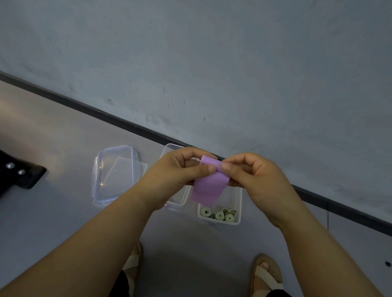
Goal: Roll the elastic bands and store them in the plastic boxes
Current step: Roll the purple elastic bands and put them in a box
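Both hands are raised over the floor [182, 237] with the purple band [208, 189] between them. The left hand [176, 170] and the right hand [256, 177] each pinch its top edge, thumb against fingers, so each grip is clamped on the band. The top has a first turn folded over; the rest hangs loose above the box [238, 199] that holds the green rolls [220, 214]. A clear box [170, 147] lies partly hidden behind the left hand, with clear lids [114, 172] to its left. The roll looks barely begun. To do it well, I would start tight — a small, firm core — and turn with both thumbs evenly so the edges stay flush. A slack grip would likely let the rubbery strip spring open.
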The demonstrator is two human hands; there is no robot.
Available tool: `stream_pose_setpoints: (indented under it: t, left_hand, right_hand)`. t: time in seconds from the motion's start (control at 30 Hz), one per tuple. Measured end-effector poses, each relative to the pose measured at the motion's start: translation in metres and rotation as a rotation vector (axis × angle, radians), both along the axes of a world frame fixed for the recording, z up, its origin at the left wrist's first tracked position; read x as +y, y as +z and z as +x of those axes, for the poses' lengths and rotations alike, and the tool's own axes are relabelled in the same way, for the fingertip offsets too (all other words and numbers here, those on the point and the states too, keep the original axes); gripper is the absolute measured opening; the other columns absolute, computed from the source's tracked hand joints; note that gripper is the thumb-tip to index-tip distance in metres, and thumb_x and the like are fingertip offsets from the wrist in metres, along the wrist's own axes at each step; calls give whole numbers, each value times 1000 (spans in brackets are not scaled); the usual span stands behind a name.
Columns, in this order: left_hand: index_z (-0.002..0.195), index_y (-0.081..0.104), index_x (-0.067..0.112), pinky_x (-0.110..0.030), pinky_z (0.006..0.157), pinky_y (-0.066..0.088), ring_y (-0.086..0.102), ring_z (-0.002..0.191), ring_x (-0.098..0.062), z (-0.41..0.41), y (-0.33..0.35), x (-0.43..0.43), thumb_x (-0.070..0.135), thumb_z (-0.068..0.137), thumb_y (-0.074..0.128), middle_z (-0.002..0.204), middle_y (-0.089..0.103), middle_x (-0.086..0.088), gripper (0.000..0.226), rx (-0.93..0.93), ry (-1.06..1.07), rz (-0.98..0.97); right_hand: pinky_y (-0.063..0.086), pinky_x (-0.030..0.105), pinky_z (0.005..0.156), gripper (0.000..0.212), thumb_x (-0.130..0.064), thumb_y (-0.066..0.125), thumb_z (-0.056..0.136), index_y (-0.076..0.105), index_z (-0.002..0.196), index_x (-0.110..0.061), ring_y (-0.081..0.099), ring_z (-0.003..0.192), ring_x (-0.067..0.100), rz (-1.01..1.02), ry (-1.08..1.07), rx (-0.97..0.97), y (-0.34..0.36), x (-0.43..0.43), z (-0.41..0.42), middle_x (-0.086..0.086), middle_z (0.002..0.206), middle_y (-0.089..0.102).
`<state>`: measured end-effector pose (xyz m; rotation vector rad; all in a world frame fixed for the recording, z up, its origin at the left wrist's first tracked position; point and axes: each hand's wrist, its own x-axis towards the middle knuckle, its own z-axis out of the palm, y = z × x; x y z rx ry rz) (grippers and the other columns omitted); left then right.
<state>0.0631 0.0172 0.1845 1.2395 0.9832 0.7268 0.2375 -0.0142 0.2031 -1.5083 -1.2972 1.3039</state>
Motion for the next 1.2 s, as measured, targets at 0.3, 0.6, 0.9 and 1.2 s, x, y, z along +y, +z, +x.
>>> stream_pose_setpoints:
  t: [0.3,0.6,0.9,1.2]
  left_hand:
    - [93,70,21,-20,73,55,69,82,-9,2,1,0,12,81,65,84,74,6,16,13,67,79]
    - [91,69,20,-11,71,50,67,82,-1,2,2,-1,0,80,65,79,73,15,23,8,75,169]
    - [103,64,19,-23,76,56,69,85,-12,4,2,-1,1,77,67,88,74,1,32,-77,85,73]
    - [92,68,18,-19,73,56,68,78,-6,3,1,0,5,81,65,79,73,7,16,-25,94,72]
  right_hand:
    - [52,14,71,16,-14,71,77,65,84,-27,64,76,3,109,-32,-11,0,0,1,0,87,68]
    - [56,20,74,10,-25,56,89,65,91,-21,68,80,10,2,32,5,-3,0,-1,2,89,70]
    - [57,22,71,9,-18,64,84,64,89,-25,68,84,14,41,-24,61,-2,1,1,4,90,70]
    - [55,18,73,20,-10,69,79,64,88,-27,66,83,6,75,-2,37,-3,0,2,-3,91,69]
